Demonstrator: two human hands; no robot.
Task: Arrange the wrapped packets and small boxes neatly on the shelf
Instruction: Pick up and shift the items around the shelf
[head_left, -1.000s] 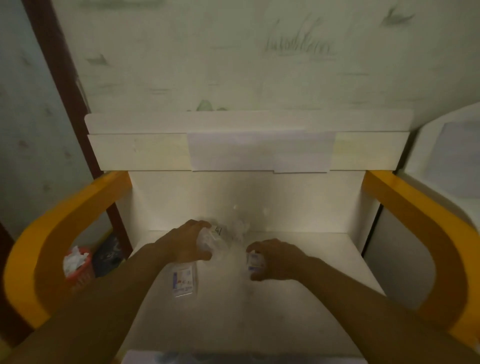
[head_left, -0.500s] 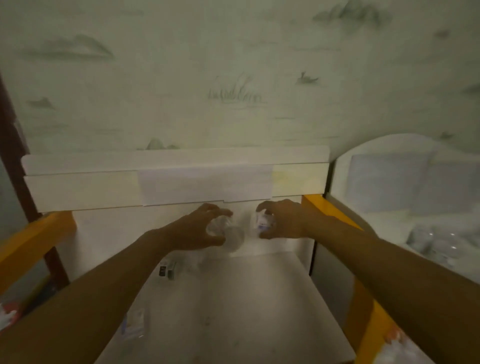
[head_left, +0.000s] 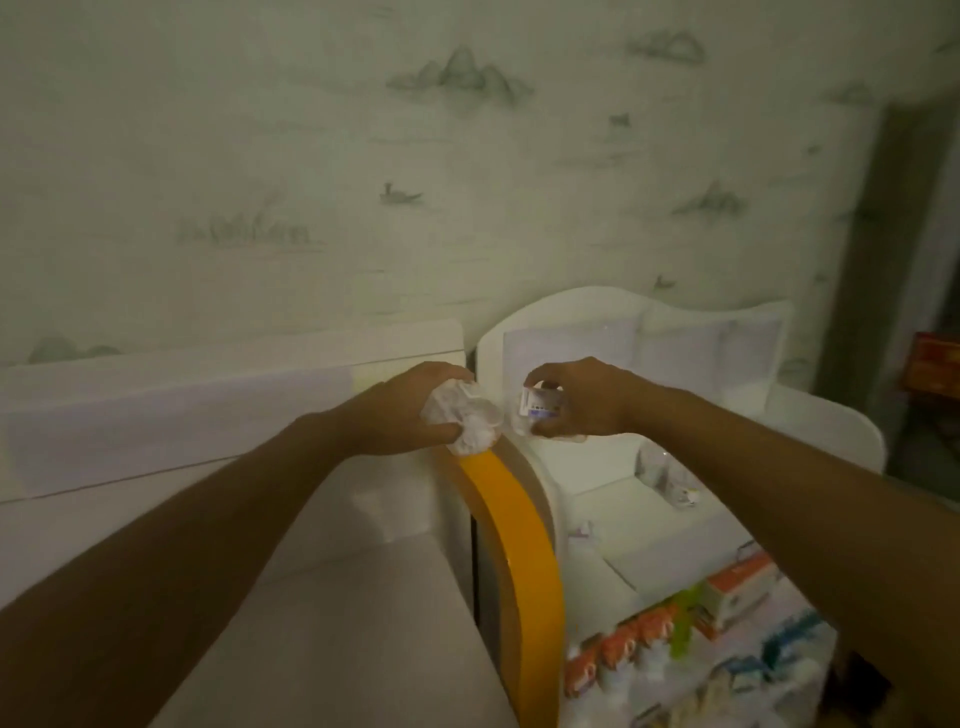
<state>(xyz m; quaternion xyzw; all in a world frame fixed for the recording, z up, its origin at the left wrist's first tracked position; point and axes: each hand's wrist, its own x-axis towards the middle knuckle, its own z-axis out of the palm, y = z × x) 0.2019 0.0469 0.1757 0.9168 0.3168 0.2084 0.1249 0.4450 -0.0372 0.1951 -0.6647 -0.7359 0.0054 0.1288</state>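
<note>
Left hand (head_left: 400, 410) clutching crumpled clear packets (head_left: 464, 415) above the orange shelf edge (head_left: 519, 545), right hand (head_left: 582, 397) pinching a small box (head_left: 540, 408), boxes (head_left: 727, 603) on the right shelf's near corner

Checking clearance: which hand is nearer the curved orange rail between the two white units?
Left. The left hand, holding a crumpled clear wrapped packet, is directly above the orange rail; the right hand is over the right-hand unit.

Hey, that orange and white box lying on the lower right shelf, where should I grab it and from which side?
Take the orange and white box across its two long sides, coming down from above. It lies flat with its broad face up, and neighbouring packets crowd its left end, so the top looks like the clearest approach.
</note>
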